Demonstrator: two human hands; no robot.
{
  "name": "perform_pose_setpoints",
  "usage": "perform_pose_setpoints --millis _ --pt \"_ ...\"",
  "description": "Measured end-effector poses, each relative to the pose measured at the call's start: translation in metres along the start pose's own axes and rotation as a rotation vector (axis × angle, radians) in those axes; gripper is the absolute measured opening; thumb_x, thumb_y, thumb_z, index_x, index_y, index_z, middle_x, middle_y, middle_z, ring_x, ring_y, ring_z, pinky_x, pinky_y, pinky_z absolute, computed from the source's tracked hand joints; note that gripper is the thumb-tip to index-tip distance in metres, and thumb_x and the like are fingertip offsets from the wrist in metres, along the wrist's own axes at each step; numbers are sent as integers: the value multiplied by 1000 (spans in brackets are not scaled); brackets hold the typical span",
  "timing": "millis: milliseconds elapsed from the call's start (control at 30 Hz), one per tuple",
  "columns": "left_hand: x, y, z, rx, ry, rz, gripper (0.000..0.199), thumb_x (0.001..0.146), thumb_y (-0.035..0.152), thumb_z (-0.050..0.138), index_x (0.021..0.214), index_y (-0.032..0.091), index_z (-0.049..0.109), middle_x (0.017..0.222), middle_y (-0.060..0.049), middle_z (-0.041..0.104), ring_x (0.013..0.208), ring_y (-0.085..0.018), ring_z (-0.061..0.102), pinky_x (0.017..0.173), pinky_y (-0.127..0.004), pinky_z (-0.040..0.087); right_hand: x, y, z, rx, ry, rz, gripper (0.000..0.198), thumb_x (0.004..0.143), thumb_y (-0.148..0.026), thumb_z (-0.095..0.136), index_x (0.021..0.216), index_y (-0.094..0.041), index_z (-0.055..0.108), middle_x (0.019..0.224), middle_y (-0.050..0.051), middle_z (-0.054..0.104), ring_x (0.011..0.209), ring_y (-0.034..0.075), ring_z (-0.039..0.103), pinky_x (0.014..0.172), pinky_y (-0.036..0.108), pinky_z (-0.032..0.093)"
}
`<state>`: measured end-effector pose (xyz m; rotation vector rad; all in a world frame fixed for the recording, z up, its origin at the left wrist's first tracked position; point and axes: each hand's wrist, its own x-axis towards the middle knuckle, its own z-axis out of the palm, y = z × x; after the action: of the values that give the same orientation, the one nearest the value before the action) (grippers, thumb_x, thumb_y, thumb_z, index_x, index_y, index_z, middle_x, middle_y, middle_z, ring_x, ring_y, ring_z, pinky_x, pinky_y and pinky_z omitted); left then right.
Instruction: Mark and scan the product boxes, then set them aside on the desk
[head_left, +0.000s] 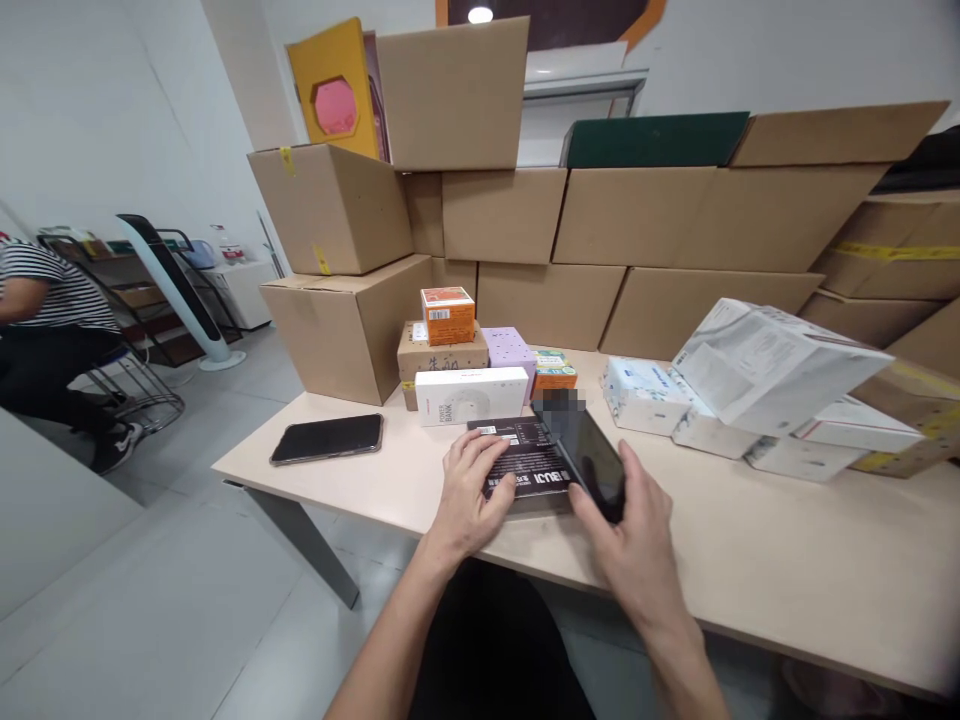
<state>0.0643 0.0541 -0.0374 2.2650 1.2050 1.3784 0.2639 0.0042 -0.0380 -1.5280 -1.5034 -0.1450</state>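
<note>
Left hand (474,495) lies loosely spread on the black box (538,462), lower centre of frame, fingers on its upper face, not wrapped around it. Right hand (641,525) grips a dark handheld device (598,455), tilted, overlapping the box's right end in view; thumb at its lower left edge. Desk (757,560) spans centre to lower right. Phone (328,440) lies flat, left of centre. Beyond the black box: white power bank box (471,397); orange box (450,320) atop brown box (442,357). White packs (649,395) sit right of centre
</note>
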Motion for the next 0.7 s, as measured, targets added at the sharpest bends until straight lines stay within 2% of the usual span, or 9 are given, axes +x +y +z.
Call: perform_pose_setpoints --millis 100,300,533,700 --pt "-1 -4 1 -8 -12 7 48 93 28 51 141 22 50 138 -11 57 136 -28 41 115 -52 33 -6 -20 22 -35 36 -139 70 93 -50 52 151 -19 31 131 20 54 122 34 50 100 57 41" --pt "-2 -7 3 -43 -18 8 62 94 26 49 153 22 32 147 -13 49 139 -29 37 116 -53 29 -9 -25 31 -77 65 -164 70 93 -47 55 152 -18 30 131 21 50 121 35 48 99 58 41" --pt "0 -5 1 -52 -114 -38 57 93 20 45 149 28 40 150 -7 48 141 -29 32 118 -53 25 -9 -25 30 -95 60 -172 69 93 -46 54 151 -19 30 130 20 47 120 36 47 99 59 41" --pt "0 -4 0 -63 -104 -44 63 93 20 45 154 28 32 151 -8 45 140 -29 34 117 -53 25 -9 -27 31 -88 51 -188 67 93 -44 53 151 -21 30 129 20 47 119 35 47 98 59 42"
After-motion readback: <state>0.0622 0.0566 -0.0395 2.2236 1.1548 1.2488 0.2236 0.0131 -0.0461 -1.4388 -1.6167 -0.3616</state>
